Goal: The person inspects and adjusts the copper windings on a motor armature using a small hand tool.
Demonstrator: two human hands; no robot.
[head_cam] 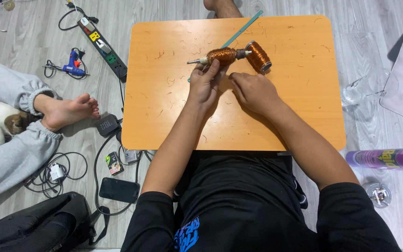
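A low orange table (304, 116) stands on grey plank flooring, strewn with wire scraps; near its far edge lies a copper coil (221, 56), a wire spool (259, 56) touching its right end; the left hand (204, 84) pinches the coil's near side, fingers loosely curled; the right hand (253, 92) rests just beside, fingers folded, holding nothing visible; a teal strip (242, 30) lies behind the coil.

The orange table (304, 116) has much bare surface to the right, the left and the near side of both hands. At the far side, the copper coil piece (232, 56) and the thin green strip (243, 29) block the way. Left of the table, a power strip (102, 46) and cables (52, 175) crowd the floor.
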